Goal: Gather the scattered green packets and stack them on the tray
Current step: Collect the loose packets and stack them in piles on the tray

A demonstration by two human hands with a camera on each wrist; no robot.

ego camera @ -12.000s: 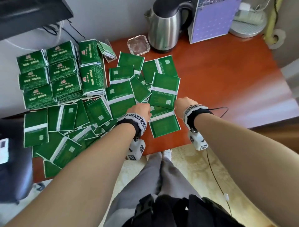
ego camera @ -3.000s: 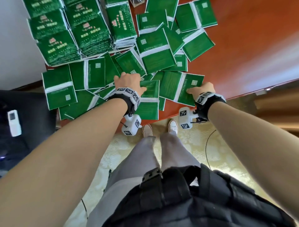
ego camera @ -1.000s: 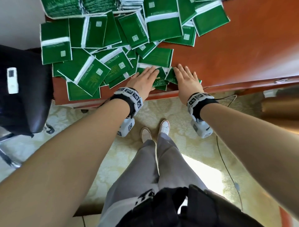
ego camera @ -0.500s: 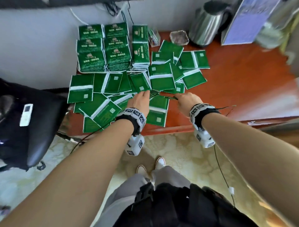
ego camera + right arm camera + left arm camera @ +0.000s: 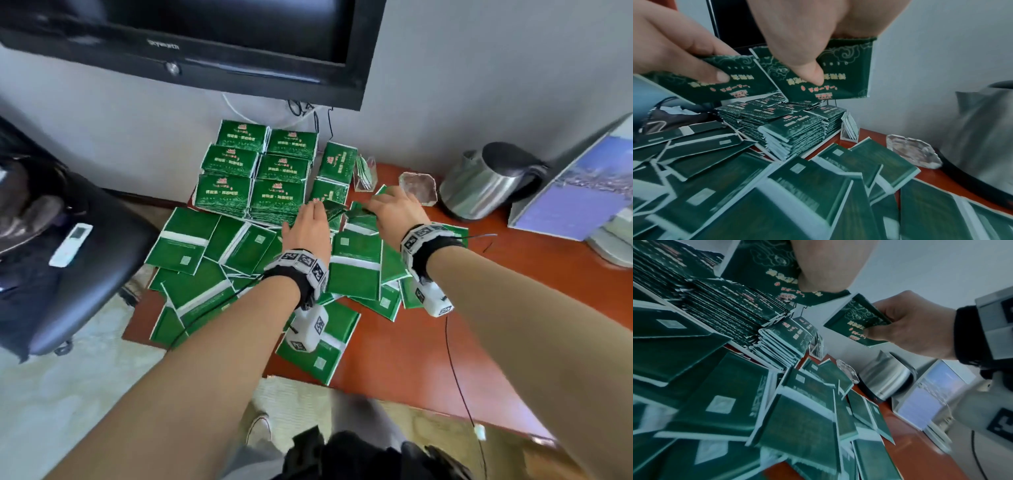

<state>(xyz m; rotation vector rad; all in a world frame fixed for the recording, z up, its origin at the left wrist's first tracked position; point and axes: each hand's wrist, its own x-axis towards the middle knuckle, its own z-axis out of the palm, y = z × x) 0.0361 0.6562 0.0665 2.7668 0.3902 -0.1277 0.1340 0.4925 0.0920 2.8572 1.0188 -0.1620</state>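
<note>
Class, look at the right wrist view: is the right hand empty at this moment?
No. The right hand pinches a green packet between thumb and fingers, held above the neat stacks.

Crowded left and back, open wood on the right

Loose green packets (image 5: 356,265) blanket the left half of the red-brown table (image 5: 513,308), overlapping one another, and the stacked packets (image 5: 253,181) rise at the back left against the wall — a block to any low pass there. At the back right stand a steel kettle (image 5: 486,181), a glass ashtray (image 5: 418,186) just beside it and a small clear holder (image 5: 364,173). A black chair (image 5: 85,257) closes the table's left side, a television (image 5: 212,41) hangs above — bare wood lies at the right front.
</note>
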